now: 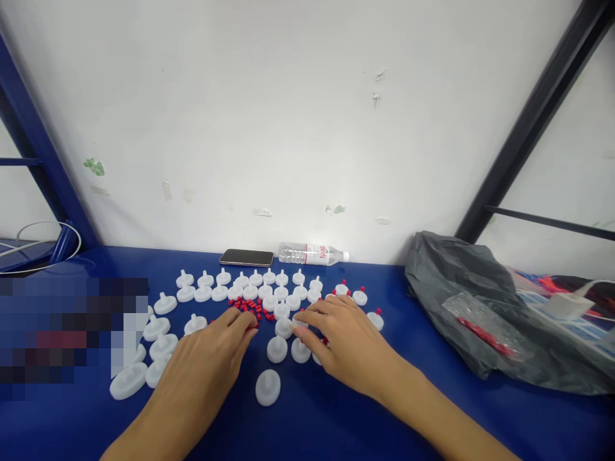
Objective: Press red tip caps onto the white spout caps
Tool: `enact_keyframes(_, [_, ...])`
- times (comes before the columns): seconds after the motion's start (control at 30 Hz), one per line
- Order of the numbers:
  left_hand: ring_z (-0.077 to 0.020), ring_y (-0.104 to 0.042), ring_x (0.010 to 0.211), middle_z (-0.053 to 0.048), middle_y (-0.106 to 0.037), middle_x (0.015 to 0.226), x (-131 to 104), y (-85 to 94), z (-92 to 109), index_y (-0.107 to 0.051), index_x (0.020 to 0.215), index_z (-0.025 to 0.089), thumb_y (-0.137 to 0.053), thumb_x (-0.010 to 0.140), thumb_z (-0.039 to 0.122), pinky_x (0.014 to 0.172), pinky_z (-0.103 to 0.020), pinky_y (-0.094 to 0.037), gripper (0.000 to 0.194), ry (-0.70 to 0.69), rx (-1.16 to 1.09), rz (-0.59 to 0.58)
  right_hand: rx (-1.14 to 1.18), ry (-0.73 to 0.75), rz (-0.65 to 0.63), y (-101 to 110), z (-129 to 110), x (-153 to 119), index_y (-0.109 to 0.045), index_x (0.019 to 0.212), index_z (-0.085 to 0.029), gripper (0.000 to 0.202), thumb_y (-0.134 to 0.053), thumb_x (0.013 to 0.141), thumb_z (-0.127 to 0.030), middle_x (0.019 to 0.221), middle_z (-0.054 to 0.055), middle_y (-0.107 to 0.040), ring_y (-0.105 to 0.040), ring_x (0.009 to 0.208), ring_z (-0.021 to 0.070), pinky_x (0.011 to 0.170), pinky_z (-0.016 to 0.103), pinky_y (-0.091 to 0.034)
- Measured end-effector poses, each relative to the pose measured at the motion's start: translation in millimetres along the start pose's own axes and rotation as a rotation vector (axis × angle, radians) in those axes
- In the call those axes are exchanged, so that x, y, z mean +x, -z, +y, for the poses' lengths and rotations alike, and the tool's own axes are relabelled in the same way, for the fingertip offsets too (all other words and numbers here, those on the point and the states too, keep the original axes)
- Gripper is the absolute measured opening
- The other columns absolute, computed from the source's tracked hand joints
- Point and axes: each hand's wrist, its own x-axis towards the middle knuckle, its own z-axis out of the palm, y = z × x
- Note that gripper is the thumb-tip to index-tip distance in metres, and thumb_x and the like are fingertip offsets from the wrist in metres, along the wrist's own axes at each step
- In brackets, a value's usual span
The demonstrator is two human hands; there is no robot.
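Left hand (211, 349): reaches in with its fingers bunched and pointing down at the near edge of the red pieces; whether they grip one cannot be told.
Right hand (343, 339): is poised palm down, thumb and forefinger tips close together at a white disc (283, 328) amid the group; whether they pinch it cannot be told.
Red pieces (258, 310): lie in a loose heap between the hands, just beyond the left fingertips.
White stemmed discs (223, 276): spread in rows behind the heap and in a cluster to the left, most with stems up.
Red-tipped discs (360, 296): stand beyond and beside the right hand.
Nearest disc (268, 388): sits alone toward the wearer, between the forearms.
Back of the blue tabletop (384, 410): a dark phone (246, 258) and a clear bottle (312, 254), on its side, lie along the white wall (288, 128).
Far right: a clear packet (487, 326) of red items rests on a dark plastic bag (442, 288), near a white plug (569, 306).
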Motion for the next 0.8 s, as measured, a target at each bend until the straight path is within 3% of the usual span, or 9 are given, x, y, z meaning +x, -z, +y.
enact_keyframes(0.17, [-0.0281, -0.078, 0.092, -0.003, -0.077, 0.112, -0.6, -5.2, -2.1, -0.072, 0.113, 0.025, -0.046, 0.106, 0.024, 0.069, -0.037, -0.056, 0.027, -0.011, -0.054, 0.07, -0.026, 0.003, -0.093, 0.2, -0.2, 1.9, -0.073, 0.12, -0.023, 0.033, -0.043, 0.111, -0.034, 0.107, 0.007, -0.077, -0.069, 0.103, 0.0255, 0.1, 0.047, -0.046])
enact_keyframes(0.27, [-0.0282, -0.079, 0.089, -0.003, -0.077, 0.11, -1.1, -6.3, -2.0, -0.073, 0.112, 0.025, -0.048, 0.105, 0.024, 0.066, -0.036, -0.056, 0.026, -0.027, -0.047, 0.1, -0.049, -0.001, -0.037, 3.8, -2.7, 2.2, -0.069, 0.128, -0.025, 0.032, -0.044, 0.11, -0.035, 0.127, 0.008, -0.071, -0.064, 0.116, 0.029, 0.104, 0.052, -0.045])
enact_keyframes(0.37, [-0.0276, -0.079, 0.085, -0.003, -0.078, 0.107, -1.2, -7.3, -2.3, -0.073, 0.109, 0.026, -0.049, 0.104, 0.023, 0.062, -0.034, -0.055, 0.025, -0.041, -0.039, 0.119, -0.014, 0.069, -0.022, 8.4, -5.8, 1.2, -0.067, 0.13, -0.028, 0.031, -0.045, 0.11, -0.037, 0.138, 0.007, -0.065, -0.058, 0.128, 0.0284, 0.111, 0.052, -0.042])
enact_keyframes(0.47, [-0.0257, -0.079, 0.081, -0.002, -0.078, 0.105, -0.7, -10.8, -3.9, -0.073, 0.108, 0.026, -0.051, 0.103, 0.021, 0.059, -0.031, -0.054, 0.024, -0.061, -0.04, 0.153, 0.03, 0.146, -0.094, 8.8, -7.0, -0.3, -0.066, 0.132, -0.031, 0.034, -0.041, 0.111, -0.041, 0.144, 0.003, -0.063, -0.052, 0.138, 0.0282, 0.12, 0.056, -0.034])
enact_keyframes(0.63, [-0.0234, -0.079, 0.075, -0.002, -0.077, 0.105, 0.0, -18.3, -7.9, -0.074, 0.106, 0.025, -0.053, 0.101, 0.017, 0.052, -0.028, -0.051, 0.024, -0.131, -0.015, 0.27, 0.057, 0.163, -0.174, -0.1, -3.7, -1.6, -0.058, 0.141, -0.026, 0.039, -0.033, 0.114, -0.038, 0.145, 0.004, -0.064, -0.045, 0.146, 0.0304, 0.124, 0.062, -0.026])
enact_keyframes(0.8, [-0.0217, -0.078, 0.066, -0.001, -0.077, 0.094, 0.1, -14.9, -5.7, -0.073, 0.101, 0.023, -0.047, 0.104, 0.02, 0.047, -0.028, -0.051, 0.026, -0.22, -0.063, 0.401, 0.056, 0.23, -0.044, 1.5, -2.8, -0.1, -0.06, 0.134, -0.024, 0.029, -0.045, 0.111, -0.033, 0.132, 0.006, -0.07, -0.056, 0.134, 0.0259, 0.121, 0.056, -0.031])
